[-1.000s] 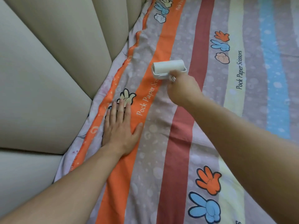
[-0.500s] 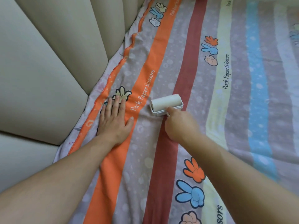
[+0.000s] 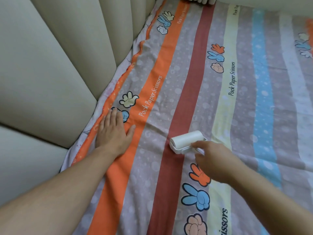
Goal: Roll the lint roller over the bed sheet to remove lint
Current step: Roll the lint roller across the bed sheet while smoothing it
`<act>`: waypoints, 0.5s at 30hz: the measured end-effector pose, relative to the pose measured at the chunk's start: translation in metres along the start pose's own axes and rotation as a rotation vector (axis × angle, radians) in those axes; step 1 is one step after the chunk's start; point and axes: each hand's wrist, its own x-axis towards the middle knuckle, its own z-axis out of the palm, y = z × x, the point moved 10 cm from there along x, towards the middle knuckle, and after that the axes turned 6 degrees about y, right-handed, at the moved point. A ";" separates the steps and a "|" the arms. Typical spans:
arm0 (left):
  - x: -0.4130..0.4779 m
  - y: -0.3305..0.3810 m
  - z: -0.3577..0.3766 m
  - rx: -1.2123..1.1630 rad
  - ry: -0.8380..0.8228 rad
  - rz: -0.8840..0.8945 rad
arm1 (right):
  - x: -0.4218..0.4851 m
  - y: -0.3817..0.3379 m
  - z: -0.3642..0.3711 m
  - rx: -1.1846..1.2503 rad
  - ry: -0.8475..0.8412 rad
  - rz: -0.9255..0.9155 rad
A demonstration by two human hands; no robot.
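A white lint roller [image 3: 185, 140] lies with its drum on the dark red stripe of the striped bed sheet [image 3: 240, 102]. My right hand [image 3: 215, 160] grips the roller's handle from the near right side, and the handle is mostly hidden under the fingers. My left hand [image 3: 113, 131] lies flat with straight fingers on the orange stripe at the sheet's left edge, pressing the cloth down.
A padded beige headboard [image 3: 50, 70] runs along the left side of the sheet. Small creases cross the sheet just left of the roller. A white edge [image 3: 271, 4] shows at the far top right.
The roller has come toward me along the sheet and shifted right, from the orange stripe onto the dark red one. My left hand has stayed flat near the sheet's edge.
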 end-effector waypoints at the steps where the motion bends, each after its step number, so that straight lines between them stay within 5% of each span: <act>1: -0.001 -0.001 0.001 0.004 -0.009 0.003 | -0.001 0.001 -0.009 0.040 -0.006 0.018; 8: -0.005 -0.011 0.006 -0.122 0.093 0.024 | 0.076 -0.071 -0.068 0.280 0.325 -0.093; 15: -0.001 -0.017 0.022 -0.153 0.127 0.014 | 0.209 -0.161 -0.080 0.374 0.337 -0.103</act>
